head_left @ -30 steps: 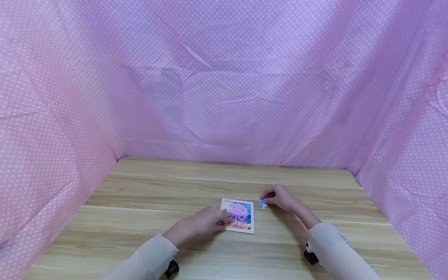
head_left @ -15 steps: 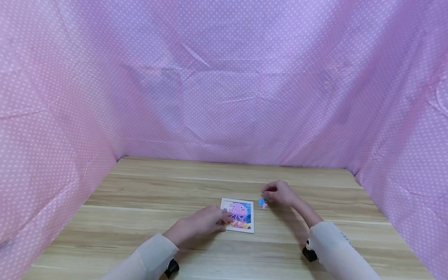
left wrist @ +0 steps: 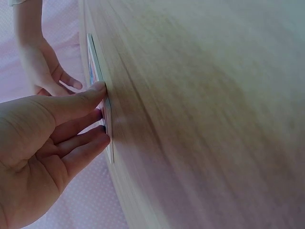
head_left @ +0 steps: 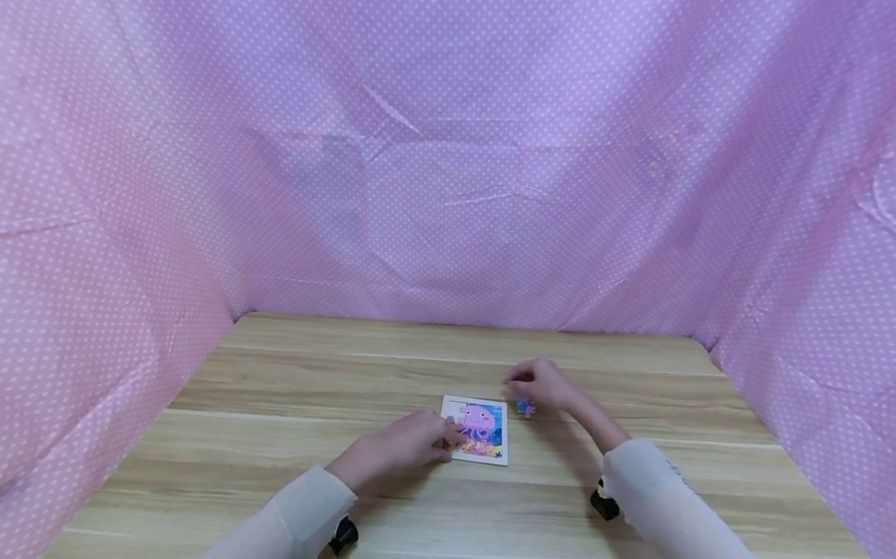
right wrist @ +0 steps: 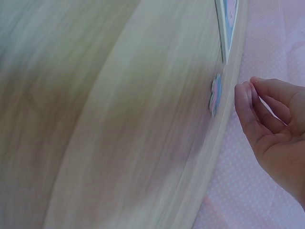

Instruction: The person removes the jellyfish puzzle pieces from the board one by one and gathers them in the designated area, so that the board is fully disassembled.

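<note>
A small square jigsaw puzzle (head_left: 495,436) with a white border and a pink jellyfish picture lies on the wooden table. My left hand (head_left: 414,439) holds its left side; in the left wrist view the thumb and fingers (left wrist: 95,143) rest along the edge. Just right of the puzzle lie loose blue-and-pink puzzle pieces (right wrist: 216,95), partly under my right hand (head_left: 541,384). That hand hovers above and beyond them, apart from the table, thumb and fingertips (right wrist: 244,88) drawn together. Whether a small piece sits between those tips cannot be seen.
The wood-grain table (head_left: 263,388) reaches back to a pink polka-dot cloth (head_left: 452,188), which hangs behind and on both sides. Black wrist devices (head_left: 344,536) sit under both light sleeves (head_left: 295,506).
My right hand has lifted off the loose pieces and moved left and slightly away, towards the puzzle's far right corner. The left hand and the puzzle have stayed in place.
</note>
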`<state>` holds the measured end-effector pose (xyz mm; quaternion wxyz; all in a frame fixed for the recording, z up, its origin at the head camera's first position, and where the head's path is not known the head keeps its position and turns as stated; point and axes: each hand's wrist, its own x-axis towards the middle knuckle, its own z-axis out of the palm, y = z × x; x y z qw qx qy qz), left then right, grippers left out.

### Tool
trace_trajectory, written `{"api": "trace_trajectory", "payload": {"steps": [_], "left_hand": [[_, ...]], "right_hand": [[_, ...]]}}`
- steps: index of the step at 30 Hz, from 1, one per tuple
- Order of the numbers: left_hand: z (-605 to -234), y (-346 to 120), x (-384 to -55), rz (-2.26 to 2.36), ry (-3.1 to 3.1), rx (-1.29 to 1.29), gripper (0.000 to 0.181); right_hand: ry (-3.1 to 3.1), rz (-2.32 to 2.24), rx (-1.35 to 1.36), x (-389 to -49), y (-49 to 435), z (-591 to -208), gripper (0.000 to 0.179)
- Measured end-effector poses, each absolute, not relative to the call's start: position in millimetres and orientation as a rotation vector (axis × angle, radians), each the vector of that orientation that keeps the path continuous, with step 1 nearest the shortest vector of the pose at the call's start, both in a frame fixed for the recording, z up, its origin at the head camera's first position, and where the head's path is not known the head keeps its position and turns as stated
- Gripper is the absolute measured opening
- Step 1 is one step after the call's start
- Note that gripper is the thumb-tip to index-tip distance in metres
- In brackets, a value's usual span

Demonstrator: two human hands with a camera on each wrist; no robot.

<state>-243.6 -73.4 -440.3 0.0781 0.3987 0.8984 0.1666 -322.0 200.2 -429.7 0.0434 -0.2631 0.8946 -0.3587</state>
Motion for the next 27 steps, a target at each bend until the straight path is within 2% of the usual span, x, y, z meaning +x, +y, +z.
{"api": "trace_trajectory", "payload": {"steps": [27], "left_hand": [[-443, -73, -244, 0.479, 2.700, 1.244, 0.033]], "right_hand": [[2.596, -0.971, -1.057, -310, 138, -440, 0.009]]}}
